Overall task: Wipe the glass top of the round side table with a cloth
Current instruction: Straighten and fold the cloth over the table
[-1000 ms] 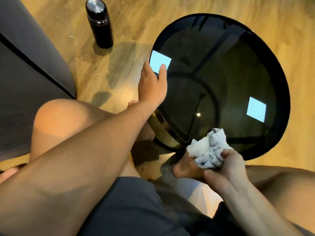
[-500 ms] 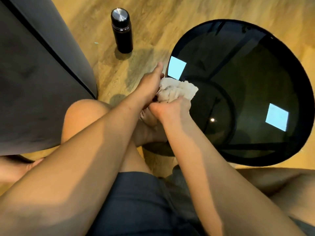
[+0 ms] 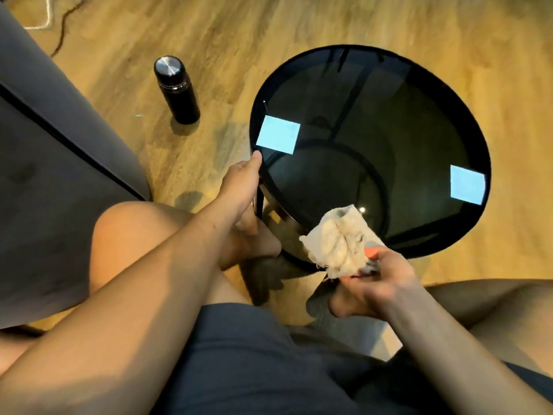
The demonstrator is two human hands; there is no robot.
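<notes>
Since the right hand (image 3: pixel 380 277), grip clamped on the cloth (image 3: pixel 338 238), swung back to the tabletop (image 3: pixel 374 145) near edge, left hand (image 3: pixel 239 187) grip on the rim, another pass likely begins.

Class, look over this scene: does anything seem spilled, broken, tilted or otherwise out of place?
Nothing looks spilled or broken. The one odd placing is the black flask, standing upright on the wooden floor left of the glass-topped side table rather than on it.
</notes>
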